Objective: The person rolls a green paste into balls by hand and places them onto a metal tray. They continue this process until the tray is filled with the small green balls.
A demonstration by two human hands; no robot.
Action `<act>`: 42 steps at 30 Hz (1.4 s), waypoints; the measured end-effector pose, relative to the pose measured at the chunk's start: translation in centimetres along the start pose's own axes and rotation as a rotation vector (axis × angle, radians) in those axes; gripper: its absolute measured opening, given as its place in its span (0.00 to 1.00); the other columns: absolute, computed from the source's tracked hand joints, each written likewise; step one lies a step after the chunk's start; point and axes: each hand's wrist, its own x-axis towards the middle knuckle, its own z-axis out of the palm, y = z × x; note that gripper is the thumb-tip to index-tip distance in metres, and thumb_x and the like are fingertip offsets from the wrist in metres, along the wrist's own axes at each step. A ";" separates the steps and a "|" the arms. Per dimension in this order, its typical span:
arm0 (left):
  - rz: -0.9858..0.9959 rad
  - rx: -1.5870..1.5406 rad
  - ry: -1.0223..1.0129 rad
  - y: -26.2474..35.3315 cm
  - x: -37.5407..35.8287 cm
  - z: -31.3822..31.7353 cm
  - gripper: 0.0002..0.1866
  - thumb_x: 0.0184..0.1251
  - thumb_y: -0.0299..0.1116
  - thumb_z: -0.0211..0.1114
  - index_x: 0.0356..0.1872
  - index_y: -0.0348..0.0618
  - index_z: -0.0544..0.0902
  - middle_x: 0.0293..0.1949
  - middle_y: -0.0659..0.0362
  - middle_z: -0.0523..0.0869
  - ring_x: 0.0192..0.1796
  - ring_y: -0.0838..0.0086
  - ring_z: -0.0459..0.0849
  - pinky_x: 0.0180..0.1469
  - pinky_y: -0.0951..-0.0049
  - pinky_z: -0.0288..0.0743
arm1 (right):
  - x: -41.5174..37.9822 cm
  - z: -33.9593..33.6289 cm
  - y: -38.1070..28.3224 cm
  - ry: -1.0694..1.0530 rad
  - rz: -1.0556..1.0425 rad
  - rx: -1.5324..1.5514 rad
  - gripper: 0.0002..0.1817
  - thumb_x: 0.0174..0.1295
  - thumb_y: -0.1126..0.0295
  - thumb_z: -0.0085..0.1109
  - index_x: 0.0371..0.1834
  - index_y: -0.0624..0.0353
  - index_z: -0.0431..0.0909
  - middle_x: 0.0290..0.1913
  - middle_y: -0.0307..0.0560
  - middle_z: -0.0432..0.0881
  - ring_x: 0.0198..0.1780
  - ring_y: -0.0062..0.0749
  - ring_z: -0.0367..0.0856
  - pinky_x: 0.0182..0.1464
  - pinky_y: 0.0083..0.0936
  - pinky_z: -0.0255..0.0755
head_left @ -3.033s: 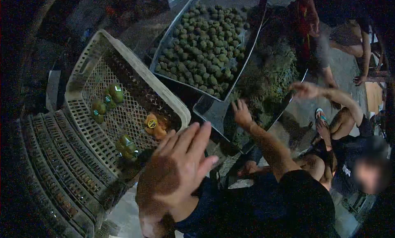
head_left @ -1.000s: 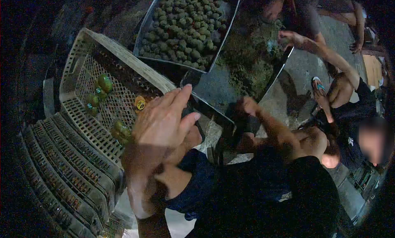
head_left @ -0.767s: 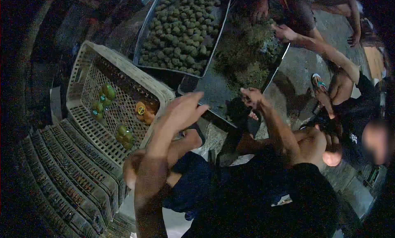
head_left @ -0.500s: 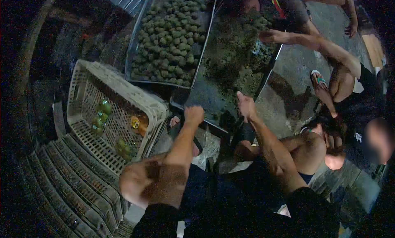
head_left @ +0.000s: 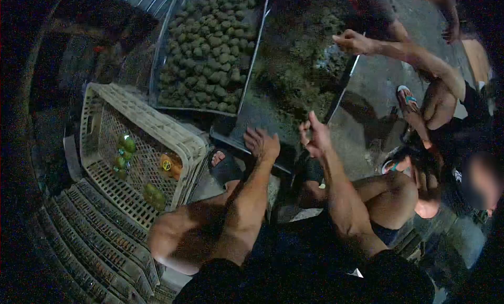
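Note:
My left hand (head_left: 261, 143) is open, fingers spread, over the near edge of a metal tray (head_left: 247, 126) that holds a dark green heap. My right hand (head_left: 315, 136) is raised beside it over the same tray; its fingers are curled with thumb and forefinger close, and I cannot tell whether anything is pinched between them. A second metal tray (head_left: 251, 67) behind is full of small green fruit (head_left: 210, 46). A cream plastic crate (head_left: 157, 126) to the left holds a few stickered green fruits (head_left: 126, 145) and an orange one (head_left: 169, 165).
Stacked crates (head_left: 94, 241) lie at the lower left. My sandalled foot (head_left: 223, 165) rests between crate and tray. Another person squats at the right, one hand (head_left: 354, 41) stretched over the heap, a sandalled foot (head_left: 407, 96) on the concrete floor.
My left hand has swung away from the crate to the tray edge and spread its fingers. My right hand has loosened from a fist. The view has shifted, so the crate sits further left.

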 end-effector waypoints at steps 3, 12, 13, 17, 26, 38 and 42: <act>0.074 -0.138 -0.480 1.3 -5.1 6.5 0.34 0.66 0.55 0.55 0.63 0.37 0.73 0.67 0.40 0.68 0.68 0.45 0.67 0.70 0.47 0.56 | -1.1 0.4 -1.0 0.036 0.045 -0.102 0.26 0.70 0.46 0.48 0.19 0.51 0.66 0.13 0.37 0.67 0.12 0.23 0.63 0.15 0.23 0.57; 0.209 -0.240 -0.617 -2.5 1.1 -15.0 0.25 0.62 0.48 0.61 0.52 0.39 0.77 0.50 0.44 0.82 0.52 0.48 0.82 0.53 0.50 0.75 | -4.3 1.8 -2.6 -0.291 -0.127 0.312 0.09 0.69 0.60 0.55 0.39 0.54 0.75 0.41 0.48 0.82 0.34 0.29 0.80 0.31 0.23 0.75; 0.157 -0.130 -0.596 -3.5 2.8 -18.1 0.24 0.63 0.49 0.60 0.53 0.41 0.77 0.51 0.45 0.82 0.52 0.49 0.82 0.53 0.50 0.75 | -4.4 1.5 -2.3 -0.318 -0.104 0.535 0.08 0.69 0.62 0.54 0.40 0.53 0.73 0.39 0.47 0.82 0.30 0.28 0.77 0.26 0.19 0.69; 0.318 -0.381 -0.102 -7.1 6.6 -29.3 0.25 0.66 0.44 0.59 0.57 0.35 0.76 0.54 0.40 0.80 0.56 0.48 0.79 0.59 0.55 0.72 | -3.3 0.6 0.3 -0.167 -0.130 0.377 0.16 0.70 0.52 0.52 0.34 0.52 0.74 0.34 0.40 0.81 0.22 0.21 0.71 0.24 0.16 0.65; 0.285 -0.901 0.075 -9.0 0.3 -38.4 0.25 0.67 0.39 0.60 0.62 0.37 0.73 0.58 0.41 0.78 0.59 0.53 0.78 0.62 0.62 0.70 | -10.8 3.8 -1.9 0.151 -0.477 -0.722 0.24 0.66 0.49 0.56 0.21 0.56 0.74 0.19 0.39 0.73 0.20 0.27 0.70 0.25 0.29 0.63; 0.408 -0.558 -0.008 -12.9 -1.2 -39.5 0.28 0.66 0.41 0.61 0.63 0.36 0.72 0.60 0.43 0.77 0.62 0.51 0.76 0.63 0.63 0.69 | -7.7 -0.5 -0.1 0.074 -0.302 -0.391 0.21 0.67 0.48 0.53 0.26 0.52 0.74 0.21 0.39 0.74 0.20 0.28 0.70 0.23 0.29 0.62; 0.263 -0.477 -0.180 -14.7 -0.3 -39.1 0.30 0.67 0.46 0.60 0.65 0.37 0.70 0.60 0.41 0.77 0.64 0.50 0.74 0.65 0.60 0.66 | -10.1 2.8 -0.2 0.278 -0.460 -0.795 0.26 0.64 0.46 0.55 0.20 0.57 0.74 0.17 0.38 0.70 0.22 0.27 0.67 0.26 0.30 0.59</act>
